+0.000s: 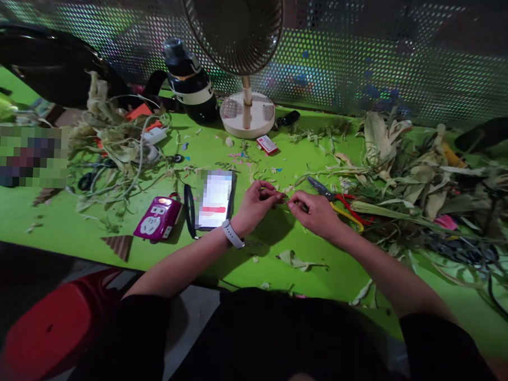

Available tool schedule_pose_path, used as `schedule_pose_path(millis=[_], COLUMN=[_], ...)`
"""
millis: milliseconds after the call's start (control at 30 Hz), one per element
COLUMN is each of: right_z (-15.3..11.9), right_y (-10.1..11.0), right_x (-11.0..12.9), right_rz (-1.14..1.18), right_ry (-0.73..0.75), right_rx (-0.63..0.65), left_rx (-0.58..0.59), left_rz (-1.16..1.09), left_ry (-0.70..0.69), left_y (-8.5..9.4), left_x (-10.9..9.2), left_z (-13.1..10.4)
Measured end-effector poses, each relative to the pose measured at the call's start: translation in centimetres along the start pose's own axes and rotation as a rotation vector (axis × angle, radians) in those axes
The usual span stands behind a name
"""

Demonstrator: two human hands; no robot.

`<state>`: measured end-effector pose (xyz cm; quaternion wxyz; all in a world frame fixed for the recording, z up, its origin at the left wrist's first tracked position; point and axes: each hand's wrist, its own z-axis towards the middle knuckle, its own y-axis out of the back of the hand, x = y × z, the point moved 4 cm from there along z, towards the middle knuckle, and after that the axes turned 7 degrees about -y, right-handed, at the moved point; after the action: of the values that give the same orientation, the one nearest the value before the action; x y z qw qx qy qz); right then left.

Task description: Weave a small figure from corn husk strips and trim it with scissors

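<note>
In the middle of the frame, the left hand (256, 205), wearing a pale grey wristband (232, 234), is pinching its fingers together on a small dark reddish piece (283, 198), which is sitting just above the bright green worktop (250, 272) between the two hands. The right hand (314, 213) is facing it with fingers curling together; whether they are clamping on anything, I cannot tell. Just beside it, pliers with red and yellow handles (330, 197) are lying near a heap of dry, pale green leaves (423, 170) that is filling the right of the frame.

Of the containers, a dark blue bottle with a white band (195, 93) is standing closed in the upper left, its contents hidden by opaque walls. A small red-and-white cardboard box (267, 145) is lying at upper centre, before the round base of a white fan (257, 126); what it is holding cannot be seen. Left of centre, a lit phone (215, 200) is lying near a purple power socket block (157, 219).
</note>
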<state>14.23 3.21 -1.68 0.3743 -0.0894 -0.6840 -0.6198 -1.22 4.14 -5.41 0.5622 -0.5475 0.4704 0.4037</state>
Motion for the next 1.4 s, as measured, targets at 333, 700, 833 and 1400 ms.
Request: schedule_pose_path(millis=[333, 700, 833, 1400], right_z=[-1.8, 1.2, 1.5, 0.0], right_y=[3.1, 3.2, 1.1, 0.3], right_x=[3.3, -0.9, -2.0, 0.0], right_rz=[-0.519, 0.468, 0.611, 0.315], right_ry=[0.243, 0.040, -0.107, -0.016], right_rx=[0.040, 0.317, 0.284, -0.100], left_rx=[0.334, 0.495, 0.245, -0.155], left_rz=[0.640, 0.070, -0.239, -0.442], left_ry=[-0.405, -0.154, -0.043, 0.245], left_y=[-1.7, -2.2, -1.4, -1.3], left_x=[-1.9, -3.5, -2.8, -0.2], left_z=[-2.8, -2.7, -1.6, -1.7])
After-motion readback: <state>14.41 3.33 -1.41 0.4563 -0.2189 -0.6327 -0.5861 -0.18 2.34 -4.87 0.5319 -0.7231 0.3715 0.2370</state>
